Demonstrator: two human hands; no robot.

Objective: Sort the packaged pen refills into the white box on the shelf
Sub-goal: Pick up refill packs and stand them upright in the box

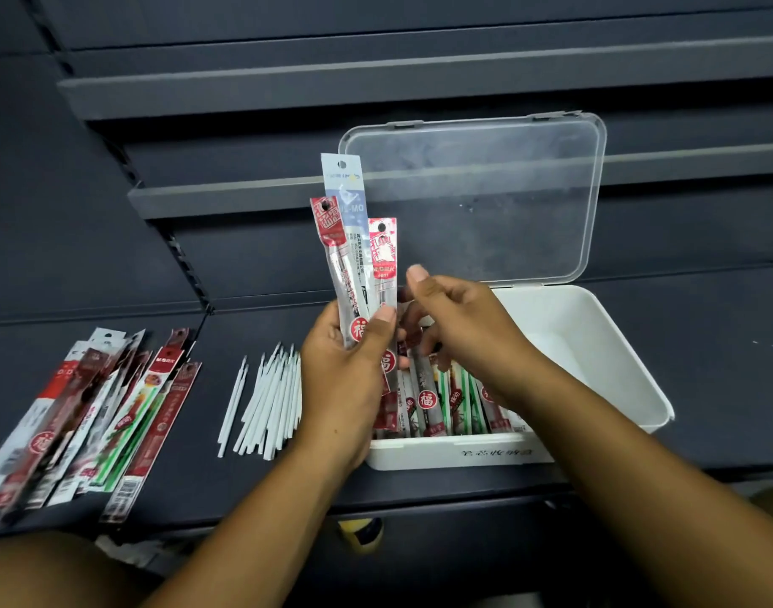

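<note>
My left hand [347,370] grips a small bundle of packaged pen refills [354,243], held upright over the left end of the white box [612,344]. Two packs in the bundle are red and one is pale blue. My right hand [459,318] hovers just right of the bundle with fingers loosely curled; whether it touches a pack I cannot tell. Several packaged refills [446,401] lie inside the box at its left side. The box's clear lid [485,199] stands open behind it.
A spread pile of packaged refills [90,414] lies on the dark shelf [253,326] at the left. Several loose white refill sticks [266,401] lie between that pile and the box. Dark shelf boards rise behind.
</note>
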